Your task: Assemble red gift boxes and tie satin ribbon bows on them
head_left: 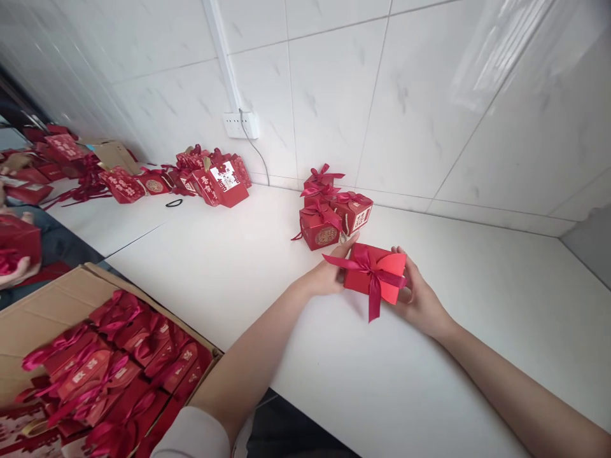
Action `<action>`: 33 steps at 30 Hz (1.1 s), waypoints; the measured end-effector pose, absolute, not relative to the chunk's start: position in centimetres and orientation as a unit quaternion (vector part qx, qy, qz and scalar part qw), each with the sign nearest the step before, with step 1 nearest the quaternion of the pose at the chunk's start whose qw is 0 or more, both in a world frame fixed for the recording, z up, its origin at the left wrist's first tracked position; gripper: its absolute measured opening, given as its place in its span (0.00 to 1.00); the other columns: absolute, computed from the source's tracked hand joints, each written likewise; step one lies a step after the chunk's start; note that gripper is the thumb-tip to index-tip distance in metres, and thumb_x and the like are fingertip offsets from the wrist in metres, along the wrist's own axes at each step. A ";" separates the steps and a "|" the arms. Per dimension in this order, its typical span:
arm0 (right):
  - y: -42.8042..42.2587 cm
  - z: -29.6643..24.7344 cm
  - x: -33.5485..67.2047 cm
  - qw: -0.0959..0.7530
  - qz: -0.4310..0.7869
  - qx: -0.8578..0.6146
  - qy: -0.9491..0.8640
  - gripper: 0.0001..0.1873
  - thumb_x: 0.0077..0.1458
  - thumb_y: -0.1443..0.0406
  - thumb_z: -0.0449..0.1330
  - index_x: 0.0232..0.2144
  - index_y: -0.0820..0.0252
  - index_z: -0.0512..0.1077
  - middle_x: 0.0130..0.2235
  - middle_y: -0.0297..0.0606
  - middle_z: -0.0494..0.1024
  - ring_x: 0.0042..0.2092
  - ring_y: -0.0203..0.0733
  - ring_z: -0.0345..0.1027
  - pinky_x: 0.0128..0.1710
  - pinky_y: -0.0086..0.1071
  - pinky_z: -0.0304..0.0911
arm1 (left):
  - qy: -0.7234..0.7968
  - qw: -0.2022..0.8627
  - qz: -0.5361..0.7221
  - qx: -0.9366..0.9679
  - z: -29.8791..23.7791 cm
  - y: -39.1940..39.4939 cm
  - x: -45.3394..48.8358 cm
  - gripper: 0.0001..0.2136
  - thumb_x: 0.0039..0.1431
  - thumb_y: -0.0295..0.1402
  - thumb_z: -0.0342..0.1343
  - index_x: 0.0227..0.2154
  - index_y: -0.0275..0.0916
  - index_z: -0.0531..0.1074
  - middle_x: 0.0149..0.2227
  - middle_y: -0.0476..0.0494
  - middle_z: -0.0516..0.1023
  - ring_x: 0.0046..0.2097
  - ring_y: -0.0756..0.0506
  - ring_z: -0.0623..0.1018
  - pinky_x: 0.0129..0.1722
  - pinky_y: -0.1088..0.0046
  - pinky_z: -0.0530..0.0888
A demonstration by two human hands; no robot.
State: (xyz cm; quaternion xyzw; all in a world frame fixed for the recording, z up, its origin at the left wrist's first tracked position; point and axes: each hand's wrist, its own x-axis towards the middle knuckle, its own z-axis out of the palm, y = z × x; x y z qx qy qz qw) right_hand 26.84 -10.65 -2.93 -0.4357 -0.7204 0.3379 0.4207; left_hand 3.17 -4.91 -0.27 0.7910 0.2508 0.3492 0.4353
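A small red gift box [382, 272] with a dark red ribbon bow lies on the white table [267, 267], held from both sides. My left hand [329, 273] grips its left end, thumb up near the top edge. On the box's right end my right hand [420, 299] is curled, fingers round the side. One ribbon tail hangs down over the front of the box. Just behind stands a cluster of several finished red boxes with bows [331, 213].
A cardboard carton [42, 312] full of flat red boxes and ribbons sits at the lower left. More red boxes [214, 178] are piled along the tiled wall by a socket [241, 124]. Another person's hand [14, 270] shows at the far left edge.
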 end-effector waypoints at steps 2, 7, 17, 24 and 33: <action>-10.9 -2.9 26.7 0.423 0.294 -0.437 -0.738 0.51 0.54 0.55 0.64 0.68 0.39 0.35 0.70 0.40 0.45 0.64 0.58 0.55 0.56 0.52 0.66 | 0.251 0.470 0.354 0.769 -0.3 -4.7 3.2 0.50 0.44 0.28 0.68 0.68 0.47 0.45 0.65 0.34 0.60 0.63 0.34 0.65 0.60 0.54 0.66; -11.5 -2.6 25.9 0.430 0.261 -0.463 -0.730 0.49 0.53 0.55 0.64 0.68 0.42 0.39 0.66 0.44 0.51 0.52 0.53 0.68 0.47 0.47 0.72 | 0.256 0.551 0.357 0.709 0.7 -4.8 3.3 0.33 0.44 0.28 0.67 0.56 0.40 0.66 0.51 0.36 0.76 0.48 0.38 0.78 0.43 0.62 0.77; -12.3 -1.0 25.8 0.349 0.378 -0.374 -0.771 0.43 0.51 0.60 0.64 0.65 0.50 0.51 0.62 0.44 0.63 0.60 0.57 0.61 0.60 0.52 0.57 | 0.407 0.508 0.294 0.700 4.1 -3.3 -2.2 0.15 0.51 0.30 0.57 0.43 0.36 0.77 0.47 0.37 0.79 0.47 0.41 0.78 0.49 0.59 0.73; -11.7 -1.4 26.5 0.317 0.366 -0.347 -0.803 0.29 0.59 0.61 0.57 0.61 0.49 0.59 0.64 0.42 0.60 0.63 0.55 0.57 0.62 0.51 0.54 | 0.287 0.548 0.300 0.726 8.0 -6.4 -1.3 0.12 0.59 0.41 0.57 0.42 0.41 0.73 0.56 0.39 0.73 0.59 0.38 0.71 0.56 0.58 0.69; -10.9 -3.4 26.5 0.454 0.347 -0.460 -0.679 0.20 0.62 0.62 0.55 0.56 0.50 0.62 0.57 0.40 0.68 0.56 0.46 0.65 0.58 0.47 0.60 | 0.280 0.502 0.220 0.788 7.5 -6.2 -1.0 0.08 0.52 0.35 0.64 0.26 0.39 0.72 0.64 0.44 0.62 0.68 0.35 0.57 0.65 0.50 0.55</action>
